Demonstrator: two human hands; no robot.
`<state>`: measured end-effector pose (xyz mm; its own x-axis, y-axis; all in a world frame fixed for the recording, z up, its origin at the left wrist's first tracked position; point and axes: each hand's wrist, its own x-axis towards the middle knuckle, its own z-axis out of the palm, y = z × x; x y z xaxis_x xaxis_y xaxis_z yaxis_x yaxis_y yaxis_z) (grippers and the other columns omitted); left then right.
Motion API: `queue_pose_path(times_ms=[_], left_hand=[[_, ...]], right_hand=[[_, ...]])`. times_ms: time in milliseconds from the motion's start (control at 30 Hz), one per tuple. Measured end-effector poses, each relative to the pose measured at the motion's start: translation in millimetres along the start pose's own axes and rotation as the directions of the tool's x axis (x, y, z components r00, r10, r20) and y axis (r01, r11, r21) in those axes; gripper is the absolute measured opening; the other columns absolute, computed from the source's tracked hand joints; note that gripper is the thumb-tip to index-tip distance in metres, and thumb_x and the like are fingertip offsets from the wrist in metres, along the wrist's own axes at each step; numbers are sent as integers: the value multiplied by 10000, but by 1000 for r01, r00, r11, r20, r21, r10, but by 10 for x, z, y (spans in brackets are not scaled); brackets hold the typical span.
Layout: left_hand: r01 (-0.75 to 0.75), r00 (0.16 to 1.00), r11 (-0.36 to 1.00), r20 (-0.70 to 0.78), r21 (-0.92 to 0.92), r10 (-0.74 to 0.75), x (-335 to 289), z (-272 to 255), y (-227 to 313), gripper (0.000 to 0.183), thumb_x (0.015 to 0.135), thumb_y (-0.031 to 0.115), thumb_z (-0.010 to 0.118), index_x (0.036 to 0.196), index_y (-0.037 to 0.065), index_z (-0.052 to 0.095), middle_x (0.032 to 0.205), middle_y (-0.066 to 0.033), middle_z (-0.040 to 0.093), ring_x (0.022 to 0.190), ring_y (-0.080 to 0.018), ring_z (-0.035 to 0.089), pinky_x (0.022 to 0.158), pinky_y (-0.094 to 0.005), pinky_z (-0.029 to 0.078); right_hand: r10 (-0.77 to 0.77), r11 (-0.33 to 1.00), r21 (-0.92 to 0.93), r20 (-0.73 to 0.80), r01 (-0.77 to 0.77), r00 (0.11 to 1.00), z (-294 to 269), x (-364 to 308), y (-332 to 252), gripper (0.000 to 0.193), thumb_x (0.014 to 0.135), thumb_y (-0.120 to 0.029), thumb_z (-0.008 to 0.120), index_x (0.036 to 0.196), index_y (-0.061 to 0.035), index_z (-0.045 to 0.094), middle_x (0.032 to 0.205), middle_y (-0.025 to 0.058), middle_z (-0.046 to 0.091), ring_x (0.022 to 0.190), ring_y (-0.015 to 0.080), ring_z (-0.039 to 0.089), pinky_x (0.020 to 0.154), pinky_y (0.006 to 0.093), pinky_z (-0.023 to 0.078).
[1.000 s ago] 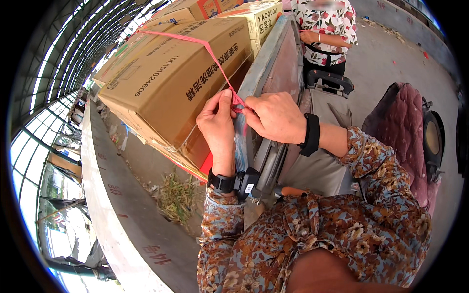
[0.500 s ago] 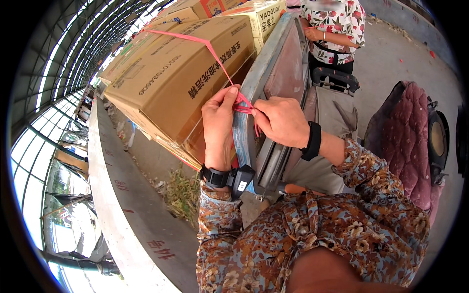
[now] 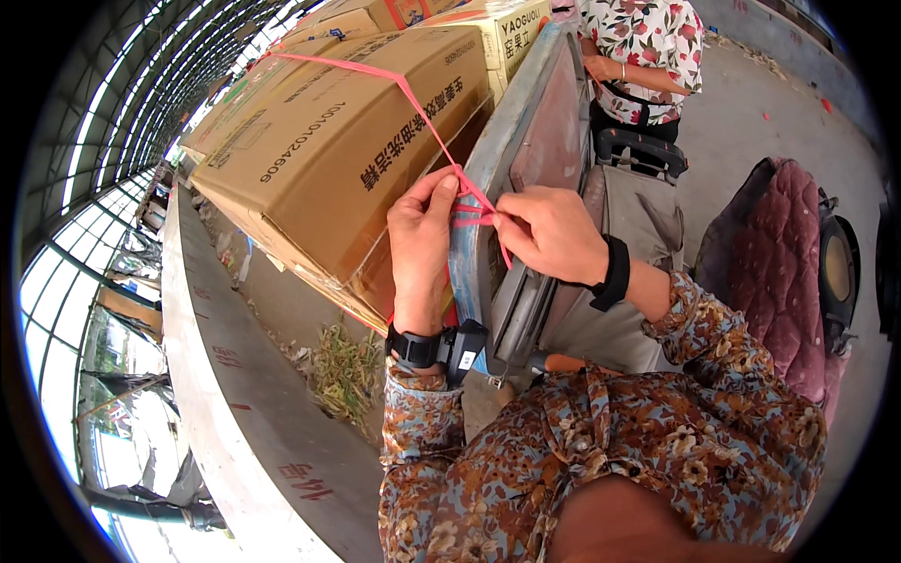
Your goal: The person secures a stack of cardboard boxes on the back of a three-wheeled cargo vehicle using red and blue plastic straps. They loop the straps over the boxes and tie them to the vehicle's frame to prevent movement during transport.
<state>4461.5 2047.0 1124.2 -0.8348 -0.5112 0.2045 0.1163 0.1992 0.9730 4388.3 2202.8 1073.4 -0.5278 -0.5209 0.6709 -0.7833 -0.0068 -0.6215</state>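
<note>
A pink plastic strap (image 3: 427,124) runs over a large brown cardboard box (image 3: 310,159) and down to the metal side panel (image 3: 507,141) of a cart. There it is looped and crossed near the panel's top edge. My left hand (image 3: 419,230) pinches the strap between thumb and forefinger, beside the box's near corner. To its right my right hand (image 3: 554,235) pinches the strap's crossing, thumb and fingers pressed together. A loose tail of strap hangs below my right fingertips.
More boxes, among them a cream carton (image 3: 511,38), are stacked behind. A person in a floral shirt (image 3: 648,56) stands beyond the panel. At right is a vehicle seat with a quilted maroon cover (image 3: 774,253). A concrete ledge (image 3: 216,375) curves along the left.
My right hand has shifted slightly right and down, drawing the strap out from my left hand. The strands between the hands now look more spread.
</note>
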Motion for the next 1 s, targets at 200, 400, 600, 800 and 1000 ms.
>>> queue_pose_path(times_ms=[200, 400, 600, 800, 1000], left_hand=[[-68, 995, 988, -58, 141, 77, -3, 105, 19, 236, 937, 142, 629, 1066, -48, 684, 846, -5, 654, 755, -52, 539, 697, -218, 451], [9, 998, 998, -58, 55, -6, 10, 23, 7, 211, 945, 123, 611, 1038, -46, 696, 893, -20, 669, 803, -68, 561, 732, -228, 463], [-169, 975, 936, -89, 309, 205, -70, 66, -61, 190, 912, 101, 645, 1035, -36, 691, 895, -71, 682, 822, -106, 604, 763, -262, 484], [-128, 966, 847, -127, 517, 223, -68, 97, -19, 194, 893, 115, 664, 1020, -29, 691, 816, -42, 668, 703, -96, 581, 653, -260, 468], [-284, 925, 810, -76, 513, 373, -79, 72, -102, 153, 893, 115, 662, 975, -8, 701, 766, -72, 615, 665, -145, 563, 643, -280, 457]], right_hand=[[67, 981, 181, -2, -66, 998, 108, -218, -10, 130, 892, -151, 569, 824, -41, 585, 654, 121, 581, 609, 332, 584, 560, 421, 455], [97, 970, 223, 7, -96, 995, 175, -243, 0, 163, 923, -157, 551, 834, -20, 563, 657, 144, 546, 599, 341, 551, 547, 403, 421], [154, 915, 364, 79, -172, 985, 242, -265, 83, 199, 944, -157, 526, 840, 11, 551, 645, 145, 517, 562, 282, 504, 544, 364, 399], [196, 891, 396, 103, -221, 975, 96, -235, 74, 211, 946, -180, 520, 830, -10, 564, 647, 155, 531, 584, 315, 530, 554, 377, 411], [173, 919, 341, 104, -199, 979, 148, -337, 28, 252, 966, -212, 502, 815, -12, 533, 657, 158, 496, 616, 332, 526, 576, 386, 415]])
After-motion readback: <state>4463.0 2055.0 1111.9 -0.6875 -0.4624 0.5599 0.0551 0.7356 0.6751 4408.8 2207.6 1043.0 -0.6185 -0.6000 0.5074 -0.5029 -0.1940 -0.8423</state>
